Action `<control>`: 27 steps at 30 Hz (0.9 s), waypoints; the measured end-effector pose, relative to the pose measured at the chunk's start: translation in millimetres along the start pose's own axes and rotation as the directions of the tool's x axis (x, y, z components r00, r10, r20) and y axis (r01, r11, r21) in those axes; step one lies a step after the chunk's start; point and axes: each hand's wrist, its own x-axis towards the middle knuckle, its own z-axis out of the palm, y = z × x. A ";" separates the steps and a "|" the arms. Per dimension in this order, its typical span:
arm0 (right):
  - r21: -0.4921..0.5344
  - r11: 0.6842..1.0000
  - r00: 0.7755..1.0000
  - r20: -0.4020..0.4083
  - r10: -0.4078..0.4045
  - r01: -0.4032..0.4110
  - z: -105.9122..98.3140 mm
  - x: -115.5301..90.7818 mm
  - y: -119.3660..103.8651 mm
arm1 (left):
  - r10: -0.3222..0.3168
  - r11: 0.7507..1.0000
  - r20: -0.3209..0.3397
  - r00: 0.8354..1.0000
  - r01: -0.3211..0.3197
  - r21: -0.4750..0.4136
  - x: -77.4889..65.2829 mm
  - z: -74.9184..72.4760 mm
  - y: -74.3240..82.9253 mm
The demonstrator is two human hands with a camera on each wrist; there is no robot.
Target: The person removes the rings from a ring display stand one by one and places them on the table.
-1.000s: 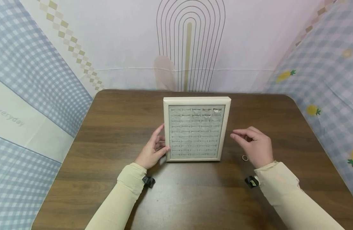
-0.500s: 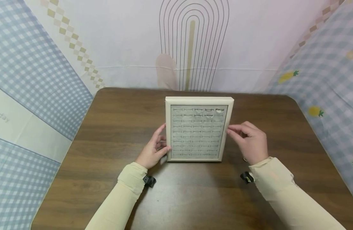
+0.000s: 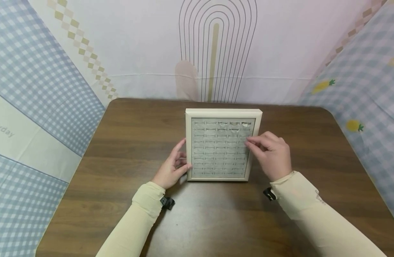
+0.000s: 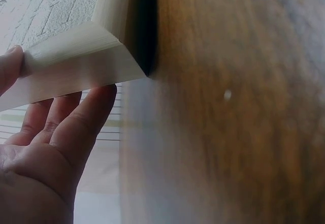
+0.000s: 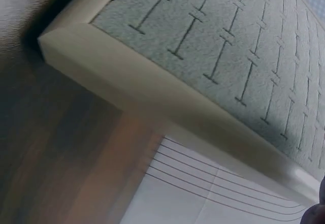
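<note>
In the head view we see patterned cloth (image 3: pixel 136 43) filling the top and both sides, and one brown table (image 3: pixel 129 153) below. Two pale sleeves (image 3: pixel 129 219) enter from the lower left and lower right. One cream-framed board (image 3: pixel 189 150) stands on the table at the centre of the view; its border encloses a grey pad (image 3: pixel 216 157), whose slots we count as five columns by ten rows.

Of two hands, the left hand (image 3: pixel 171 168) grips the board's left side, thumb in front, other fingers slightly parted; the left wrist view alone shows those fingers touching the outer side. The right hand (image 3: pixel 274 157) brings thumb and forefinger together before the pad's right edge; we cannot tell whether they pinch anything. The right wrist view shows the slots' barred ends closely.

Each wrist bears a black device (image 3: pixel 168 202), two altogether. Smallest, at the pad's upper right, we make out about five shiny arcs (image 3: pixel 246 124), apparently rings in slots.
</note>
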 end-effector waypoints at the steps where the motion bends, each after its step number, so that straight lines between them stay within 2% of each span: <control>1: -0.003 1.000 1.000 -0.001 -0.005 0.005 0.7 1.0 -0.9 | 0.002 1.000 0.000 1.000 -0.002 -0.004 0.0 0.1 -0.1; 18: 0.029 0.998 0.997 -0.055 -0.057 0.059 10.0 14.0 -11.6 | -0.007 1.000 -0.005 1.000 0.007 0.011 -0.1 1.0 1.7; 27: 0.019 0.997 0.997 -0.046 -0.069 0.069 12.3 18.1 -16.1 | -0.009 1.000 0.000 1.000 0.009 0.024 0.0 -0.9 1.0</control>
